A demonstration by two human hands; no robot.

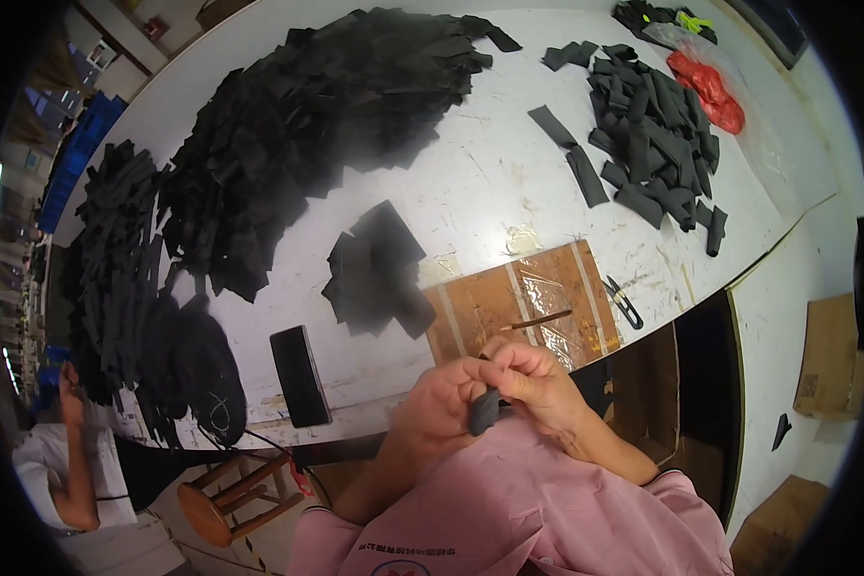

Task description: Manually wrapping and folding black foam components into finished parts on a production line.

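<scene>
Close to my chest, my left hand (445,392) and my right hand (530,380) meet with their fingertips together. Between them is a small black fabric piece (484,413), its lower end hanging out below my left fingers. The rest of it is covered by my fingers. Just beyond my hands lies a brown board (472,305) with strips of clear tape over it. A thin brown stick-like tool (538,321) rests on the board. Thread snips (624,303) lie at its right edge. A few flat black fabric pieces (378,264) are left of the board.
A big heap of flat black pieces (326,106) covers the far left, with black strips (115,259) beside it. Rolled black pieces (648,134) are piled far right near a red plastic bag (707,91). A phone (300,376) lies near the front edge. Another person's arm (75,451) shows at left by a wooden stool (223,503).
</scene>
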